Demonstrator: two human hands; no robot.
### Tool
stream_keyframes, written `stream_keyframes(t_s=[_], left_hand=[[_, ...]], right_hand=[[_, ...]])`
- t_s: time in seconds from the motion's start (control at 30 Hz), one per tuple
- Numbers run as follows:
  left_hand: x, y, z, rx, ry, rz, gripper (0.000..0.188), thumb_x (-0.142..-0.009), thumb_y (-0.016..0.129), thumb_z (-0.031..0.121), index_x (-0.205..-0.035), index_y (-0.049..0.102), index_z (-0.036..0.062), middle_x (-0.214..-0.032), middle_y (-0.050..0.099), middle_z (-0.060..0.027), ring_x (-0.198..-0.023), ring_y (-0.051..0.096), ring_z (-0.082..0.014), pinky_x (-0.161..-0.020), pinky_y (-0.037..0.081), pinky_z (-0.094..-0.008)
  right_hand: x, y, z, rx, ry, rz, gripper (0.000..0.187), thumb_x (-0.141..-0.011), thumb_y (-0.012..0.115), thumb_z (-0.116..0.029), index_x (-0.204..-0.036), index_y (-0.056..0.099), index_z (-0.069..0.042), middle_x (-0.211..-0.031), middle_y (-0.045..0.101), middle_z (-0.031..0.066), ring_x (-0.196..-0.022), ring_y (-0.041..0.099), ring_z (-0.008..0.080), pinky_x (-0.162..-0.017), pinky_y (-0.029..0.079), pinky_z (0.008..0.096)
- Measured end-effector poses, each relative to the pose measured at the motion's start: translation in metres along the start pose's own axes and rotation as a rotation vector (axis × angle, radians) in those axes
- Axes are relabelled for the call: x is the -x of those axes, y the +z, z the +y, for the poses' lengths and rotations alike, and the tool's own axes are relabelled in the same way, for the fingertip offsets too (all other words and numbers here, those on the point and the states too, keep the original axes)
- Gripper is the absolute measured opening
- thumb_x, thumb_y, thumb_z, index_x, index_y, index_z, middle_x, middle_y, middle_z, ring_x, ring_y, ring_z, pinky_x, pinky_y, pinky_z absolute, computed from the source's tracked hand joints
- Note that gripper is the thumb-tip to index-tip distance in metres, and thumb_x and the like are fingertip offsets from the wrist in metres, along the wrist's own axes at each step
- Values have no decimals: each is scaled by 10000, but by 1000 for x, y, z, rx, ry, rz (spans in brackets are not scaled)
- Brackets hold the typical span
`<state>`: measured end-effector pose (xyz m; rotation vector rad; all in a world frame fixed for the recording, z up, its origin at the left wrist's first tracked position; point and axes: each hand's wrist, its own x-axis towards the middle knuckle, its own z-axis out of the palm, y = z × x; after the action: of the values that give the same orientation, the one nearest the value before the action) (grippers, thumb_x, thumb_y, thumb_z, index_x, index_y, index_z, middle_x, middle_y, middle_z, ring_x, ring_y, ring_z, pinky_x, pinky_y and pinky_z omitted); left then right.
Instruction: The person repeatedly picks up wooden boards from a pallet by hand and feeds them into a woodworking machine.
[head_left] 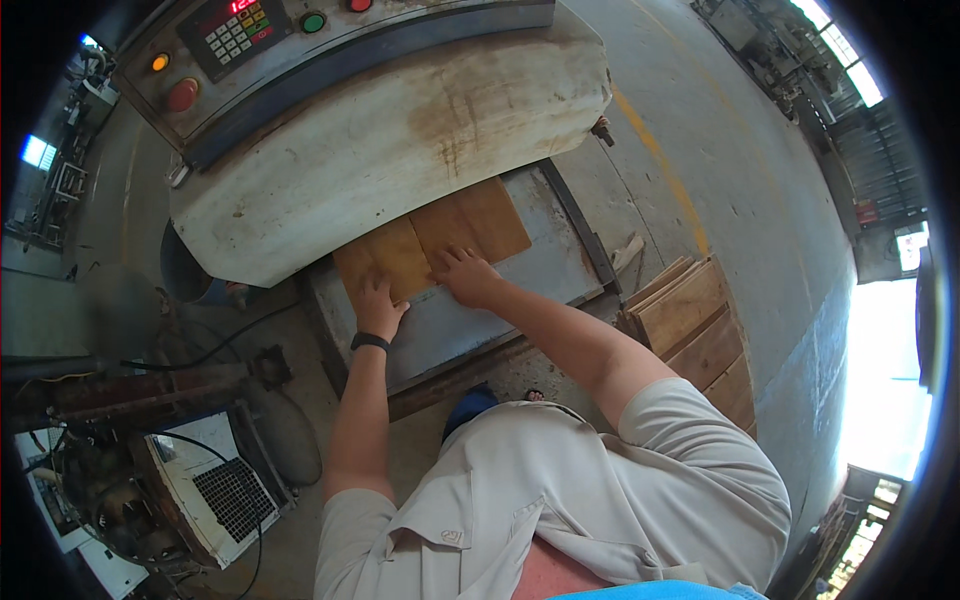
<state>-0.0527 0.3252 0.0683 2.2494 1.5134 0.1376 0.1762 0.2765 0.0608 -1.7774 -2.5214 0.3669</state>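
Two flat brown boards, wood-like in colour, lie side by side on the grey metal table (pixel 440 335) of a machine. Their far ends go out of sight under its pale, stained cover (pixel 400 140). My left hand (pixel 378 305) rests on the near edge of the left board (pixel 385 258), fingers stretched forward. On the right board (pixel 480 220), close to the seam between the two, my right hand (pixel 466 278) lies with its fingers spread. Neither hand is wrapped around anything; both touch the boards from above.
Beyond the cover sits a control panel (pixel 235 40) with a keypad, a lit display and coloured buttons. Several brown boards stand stacked (pixel 690 320) right of the table. At lower left is a white machine (pixel 215 485) with a black grille and cables. A yellow line (pixel 660 160) crosses the floor.
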Motion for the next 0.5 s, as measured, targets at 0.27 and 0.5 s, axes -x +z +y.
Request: stream_keyframes(t_s=[0.27, 0.5], left_hand=[[59, -2, 13, 257, 146, 76, 552, -849, 738, 133, -1356, 539, 43, -1329, 578, -205, -1239, 533, -374, -1053, 442, -423], [109, 16, 26, 342, 165, -6, 503, -872, 710, 148, -1326, 547, 7, -1267, 604, -211, -1165, 574, -389, -1004, 475, -439]], right_hand=[[-27, 0, 19, -22, 27, -1, 575, -845, 650, -118, -1387, 572, -293, -1497, 415, 147, -1389, 387, 370, -1119, 383, 491], [-46, 2, 29, -32, 21, 29, 588, -833, 645, -103, -1385, 571, -292, -1521, 397, 140, -1409, 364, 363, -1141, 351, 486]])
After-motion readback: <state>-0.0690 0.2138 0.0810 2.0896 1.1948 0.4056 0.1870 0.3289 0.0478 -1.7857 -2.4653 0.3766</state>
